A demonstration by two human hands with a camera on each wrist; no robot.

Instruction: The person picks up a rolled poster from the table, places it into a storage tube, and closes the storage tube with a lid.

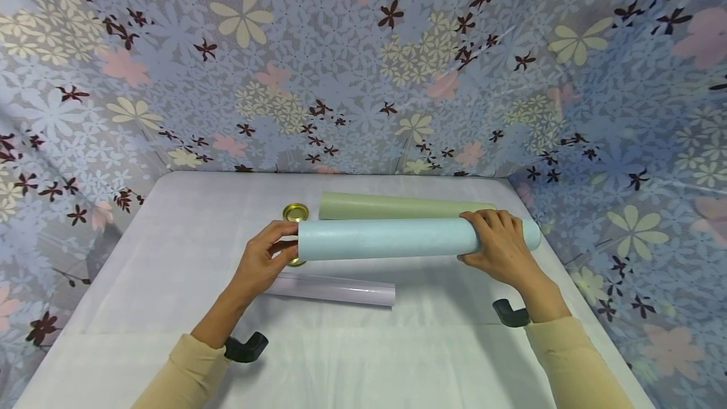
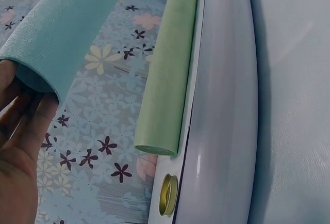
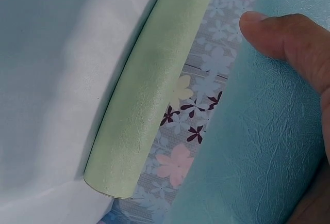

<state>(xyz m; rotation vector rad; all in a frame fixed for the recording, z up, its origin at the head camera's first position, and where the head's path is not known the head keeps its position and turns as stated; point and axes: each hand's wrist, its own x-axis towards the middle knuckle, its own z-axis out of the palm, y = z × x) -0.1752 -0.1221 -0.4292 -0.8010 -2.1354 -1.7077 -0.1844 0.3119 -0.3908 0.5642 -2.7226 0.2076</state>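
Both hands hold a light blue roll (image 1: 386,237) of textured sheet, level above the table. My left hand (image 1: 265,254) pinches the rim at its left end; in the left wrist view the fingertips (image 2: 47,105) sit at the hollow opening. Over the other end, my right hand (image 1: 500,245) grips the roll from above, the thumb (image 3: 273,33) lying along its surface in the right wrist view. Behind it a pale green roll (image 1: 397,206) lies on the table, partly covered by the blue one in the head view. A lilac roll (image 1: 346,290) lies nearer, beside the left forearm.
A small gold ring (image 1: 296,211) lies left of the green roll, and another gold piece (image 1: 296,262) shows partly below the blue roll's left end. White cloth covers the table (image 1: 352,358). Flowered fabric (image 1: 341,81) hangs around its back and sides.
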